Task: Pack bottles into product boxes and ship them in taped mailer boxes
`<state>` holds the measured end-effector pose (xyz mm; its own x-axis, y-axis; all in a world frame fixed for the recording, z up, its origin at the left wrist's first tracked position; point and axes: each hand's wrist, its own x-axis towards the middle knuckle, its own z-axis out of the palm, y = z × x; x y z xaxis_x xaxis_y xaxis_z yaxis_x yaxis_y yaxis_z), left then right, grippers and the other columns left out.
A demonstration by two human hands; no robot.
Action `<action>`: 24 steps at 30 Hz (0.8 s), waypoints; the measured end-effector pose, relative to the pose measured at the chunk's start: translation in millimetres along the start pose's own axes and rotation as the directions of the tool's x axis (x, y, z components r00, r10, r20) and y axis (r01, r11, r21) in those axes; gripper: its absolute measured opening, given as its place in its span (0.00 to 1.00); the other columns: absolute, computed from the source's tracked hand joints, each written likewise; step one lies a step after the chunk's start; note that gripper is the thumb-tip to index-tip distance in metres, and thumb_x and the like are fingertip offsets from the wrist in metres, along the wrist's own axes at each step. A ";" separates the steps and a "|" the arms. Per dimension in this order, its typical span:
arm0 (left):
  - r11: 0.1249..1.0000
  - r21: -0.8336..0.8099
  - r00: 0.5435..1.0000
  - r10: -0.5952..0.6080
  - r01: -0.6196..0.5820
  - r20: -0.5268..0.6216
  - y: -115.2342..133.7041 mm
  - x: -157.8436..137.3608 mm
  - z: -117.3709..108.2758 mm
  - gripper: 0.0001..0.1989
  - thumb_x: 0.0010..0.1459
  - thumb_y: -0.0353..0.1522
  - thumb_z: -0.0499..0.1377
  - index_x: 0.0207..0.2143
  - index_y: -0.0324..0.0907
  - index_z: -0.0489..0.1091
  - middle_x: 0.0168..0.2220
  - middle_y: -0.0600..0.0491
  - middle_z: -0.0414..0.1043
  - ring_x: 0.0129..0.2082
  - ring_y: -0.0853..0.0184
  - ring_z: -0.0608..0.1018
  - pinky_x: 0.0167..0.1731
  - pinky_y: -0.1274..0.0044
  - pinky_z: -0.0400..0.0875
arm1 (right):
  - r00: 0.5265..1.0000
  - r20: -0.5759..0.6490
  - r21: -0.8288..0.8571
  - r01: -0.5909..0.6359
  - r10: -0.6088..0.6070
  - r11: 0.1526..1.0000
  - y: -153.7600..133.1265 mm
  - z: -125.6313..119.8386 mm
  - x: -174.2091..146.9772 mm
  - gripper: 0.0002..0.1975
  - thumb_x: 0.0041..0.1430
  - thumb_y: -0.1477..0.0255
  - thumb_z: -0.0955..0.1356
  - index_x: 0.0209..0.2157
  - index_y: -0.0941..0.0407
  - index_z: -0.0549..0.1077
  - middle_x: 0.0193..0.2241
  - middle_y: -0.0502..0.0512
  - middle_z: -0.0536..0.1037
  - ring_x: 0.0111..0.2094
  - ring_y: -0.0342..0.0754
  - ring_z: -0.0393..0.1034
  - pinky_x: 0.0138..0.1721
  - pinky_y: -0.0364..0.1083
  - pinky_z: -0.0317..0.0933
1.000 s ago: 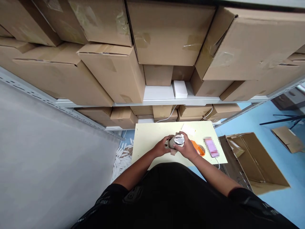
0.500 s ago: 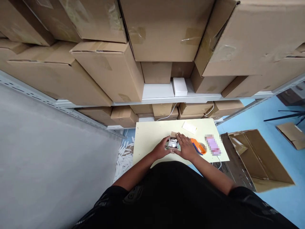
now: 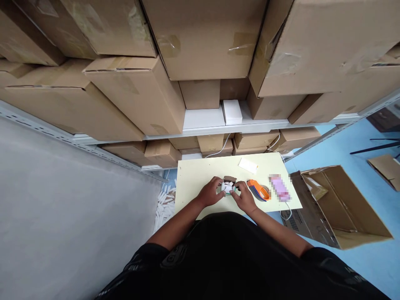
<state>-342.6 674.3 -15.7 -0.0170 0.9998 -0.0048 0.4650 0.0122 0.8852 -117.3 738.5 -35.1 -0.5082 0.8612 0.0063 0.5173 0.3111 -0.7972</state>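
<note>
Just left of the orange tape dispenser (image 3: pixel 258 190), we grasp the small box (image 3: pixel 228 188) from opposite sides, left hand (image 3: pixel 209 193) and right hand (image 3: pixel 245 200) curled around it, presumably so it sits steady under our thumbs.

Left hand (image 3: pixel 212 193) and right hand (image 3: pixel 245 198) noted at twelve o'clock from the torso (image 3: pixel 231 254), near each other but apart. Fingers of both are bent, thumbs directed inward. Left forearm (image 3: pixel 178 221) runs toward two o'clock, right forearm (image 3: pixel 278 230) toward ten. Both forearms bare.
</note>
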 end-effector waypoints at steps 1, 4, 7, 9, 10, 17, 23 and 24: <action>0.999 0.018 0.999 -0.046 0.046 -0.017 0.9 5.3 1.1 0.33 0.55 0.33 0.66 0.64 0.49 0.64 0.53 0.49 0.71 0.46 0.61 0.78 0.50 0.65 0.77 | 0.998 -0.035 0.035 -0.058 0.060 0.998 -0.8 4.3 3.8 0.16 0.64 0.59 0.67 0.49 0.52 0.68 0.44 0.59 0.75 0.44 0.56 0.74 0.46 0.57 0.72; 0.989 0.141 0.999 -0.051 0.049 0.007 2.9 15.6 1.1 0.35 0.58 0.32 0.64 0.67 0.51 0.61 0.52 0.51 0.69 0.40 0.66 0.78 0.45 0.69 0.78 | 0.986 -0.086 0.109 -0.130 0.139 0.986 0.4 11.7 11.7 0.24 0.61 0.60 0.70 0.56 0.53 0.65 0.40 0.55 0.75 0.39 0.53 0.74 0.43 0.56 0.73; 0.956 0.282 0.996 0.068 -0.084 0.065 -0.2 13.2 -0.2 0.20 0.63 0.34 0.61 0.57 0.48 0.73 0.54 0.50 0.67 0.44 0.64 0.79 0.48 0.68 0.78 | 0.997 -0.072 0.076 -0.031 0.036 0.997 2.2 9.9 11.4 0.26 0.64 0.60 0.68 0.61 0.51 0.65 0.45 0.58 0.74 0.42 0.54 0.74 0.45 0.56 0.73; 0.940 0.319 0.992 0.113 -0.122 0.046 -4.7 6.3 1.5 0.16 0.66 0.37 0.59 0.54 0.47 0.76 0.55 0.49 0.67 0.46 0.62 0.79 0.50 0.67 0.78 | 0.998 -0.044 0.031 0.055 -0.054 0.998 2.4 6.6 7.3 0.21 0.67 0.60 0.66 0.59 0.49 0.69 0.49 0.60 0.74 0.47 0.55 0.74 0.48 0.56 0.73; 0.939 0.322 0.992 0.122 -0.123 0.023 -7.1 2.4 3.3 0.16 0.67 0.38 0.58 0.54 0.47 0.76 0.56 0.49 0.66 0.47 0.62 0.78 0.50 0.67 0.78 | 0.996 -0.026 0.026 0.089 -0.089 0.996 2.7 5.2 4.5 0.20 0.68 0.60 0.66 0.59 0.49 0.70 0.52 0.60 0.73 0.50 0.56 0.74 0.50 0.56 0.72; 0.970 0.226 0.992 0.104 -0.087 -0.068 -16.2 -14.2 20.6 0.19 0.70 0.37 0.54 0.61 0.47 0.69 0.63 0.45 0.60 0.53 0.60 0.77 0.51 0.65 0.79 | 0.996 0.082 0.161 -0.044 0.031 0.986 23.1 8.7 -16.0 0.29 0.62 0.66 0.69 0.64 0.49 0.64 0.57 0.59 0.74 0.48 0.53 0.75 0.50 0.55 0.72; 0.996 0.087 0.999 0.031 -0.027 -0.045 -18.1 -21.4 25.8 0.26 0.67 0.37 0.59 0.66 0.50 0.62 0.67 0.45 0.57 0.62 0.58 0.72 0.47 0.69 0.82 | 0.944 0.239 0.151 -0.266 0.226 0.952 41.8 18.2 -12.7 0.29 0.56 0.67 0.70 0.60 0.48 0.69 0.57 0.56 0.76 0.49 0.53 0.75 0.49 0.53 0.70; 0.996 0.089 0.999 0.022 -0.018 -0.044 -17.8 -22.0 26.1 0.26 0.67 0.37 0.59 0.66 0.50 0.62 0.67 0.45 0.57 0.62 0.58 0.71 0.47 0.69 0.81 | 0.935 0.258 0.156 -0.289 0.244 0.944 43.5 20.0 -10.6 0.29 0.55 0.68 0.71 0.60 0.48 0.70 0.57 0.55 0.77 0.48 0.53 0.75 0.49 0.52 0.69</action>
<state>-327.4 652.5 -43.5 -0.0462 0.9983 0.0350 0.5424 -0.0044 0.8401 -103.2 734.8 -81.9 -0.5268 0.7772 -0.3441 0.5280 -0.0181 -0.8490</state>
